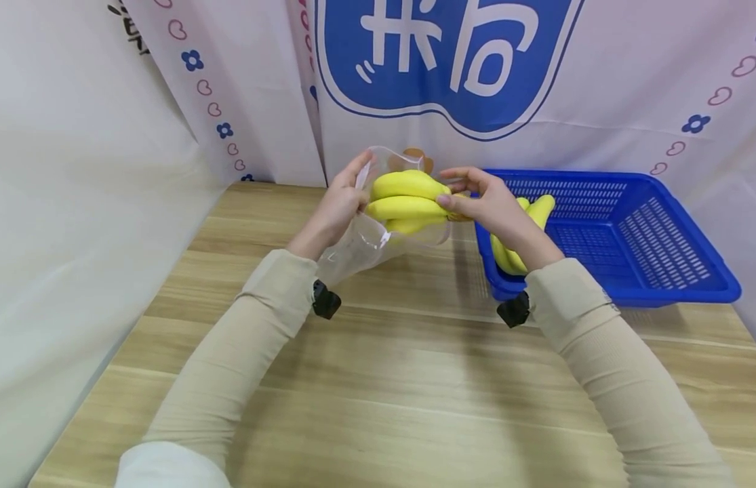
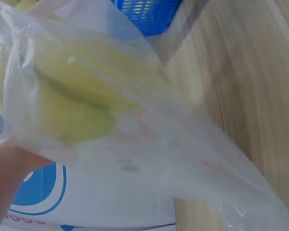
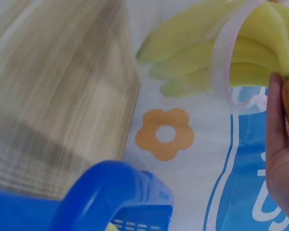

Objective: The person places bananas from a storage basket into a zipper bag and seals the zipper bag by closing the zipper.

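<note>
A bunch of yellow bananas (image 1: 407, 207) is partly inside a clear plastic bag (image 1: 347, 254), tips toward the left. My right hand (image 1: 490, 207) pinches the bunch by its stem end, at the bag's mouth. On the left side, my left hand (image 1: 340, 203) grips the edge of the bag's opening, and the bag hangs below it toward the table. Through the film in the left wrist view, the bananas (image 2: 77, 96) look hazy. In the right wrist view, their tips (image 3: 159, 48) show behind the bag's rim, with the stem end outside it.
A blue plastic basket (image 1: 643, 196) stands on the wooden table (image 1: 378, 393) to the right, behind my right forearm. More bananas (image 1: 541, 210) lie in its left end. A printed white cloth (image 1: 597, 122) hangs behind the table's back edge.
</note>
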Tool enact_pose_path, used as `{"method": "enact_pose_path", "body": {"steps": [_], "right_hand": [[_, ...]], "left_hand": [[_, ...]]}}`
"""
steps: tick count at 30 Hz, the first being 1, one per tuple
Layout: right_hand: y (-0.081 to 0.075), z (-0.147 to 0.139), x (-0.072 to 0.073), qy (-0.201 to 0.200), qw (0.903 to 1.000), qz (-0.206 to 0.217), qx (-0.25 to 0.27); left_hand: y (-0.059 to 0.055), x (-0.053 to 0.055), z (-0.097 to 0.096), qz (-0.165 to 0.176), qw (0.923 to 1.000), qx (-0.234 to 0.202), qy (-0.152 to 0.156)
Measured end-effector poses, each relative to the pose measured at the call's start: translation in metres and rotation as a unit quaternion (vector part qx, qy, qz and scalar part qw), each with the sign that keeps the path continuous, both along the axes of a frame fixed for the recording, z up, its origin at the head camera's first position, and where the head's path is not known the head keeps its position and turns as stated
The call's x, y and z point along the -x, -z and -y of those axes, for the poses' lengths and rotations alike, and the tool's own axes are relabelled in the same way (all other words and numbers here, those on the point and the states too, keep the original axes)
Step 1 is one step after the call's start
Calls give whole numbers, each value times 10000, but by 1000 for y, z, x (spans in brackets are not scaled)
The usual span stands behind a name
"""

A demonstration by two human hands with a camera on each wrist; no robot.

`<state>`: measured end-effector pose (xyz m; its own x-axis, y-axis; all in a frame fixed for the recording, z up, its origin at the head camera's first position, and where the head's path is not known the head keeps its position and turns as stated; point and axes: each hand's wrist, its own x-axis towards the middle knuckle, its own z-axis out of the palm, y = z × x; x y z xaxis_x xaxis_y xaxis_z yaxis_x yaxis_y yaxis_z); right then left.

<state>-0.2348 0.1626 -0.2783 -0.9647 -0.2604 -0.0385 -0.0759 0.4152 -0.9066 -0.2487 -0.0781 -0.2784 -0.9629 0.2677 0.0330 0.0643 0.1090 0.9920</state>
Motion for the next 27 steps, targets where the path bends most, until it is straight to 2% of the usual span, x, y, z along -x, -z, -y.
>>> {"method": "enact_pose_path", "body": {"steps": [5, 8, 15, 22, 27], "right_hand": [[-1, 6, 0, 336, 9992, -35, 235], [-2, 7, 0, 357, 9986, 15, 390], [-1, 12, 2, 276, 9922, 163, 1206], [0, 21, 6, 596, 9906, -44, 1233], [2, 23, 7, 554, 9902, -234, 1264]], "left_hand": [[-3, 2, -2, -11, 10000, 57, 61], [-5, 3, -2, -20, 9999, 125, 2], [-12, 4, -2, -41, 9995, 219, -210], [-17, 3, 0, -84, 9984, 414, -381], [-19, 4, 1, -143, 9982, 471, -347]]}}
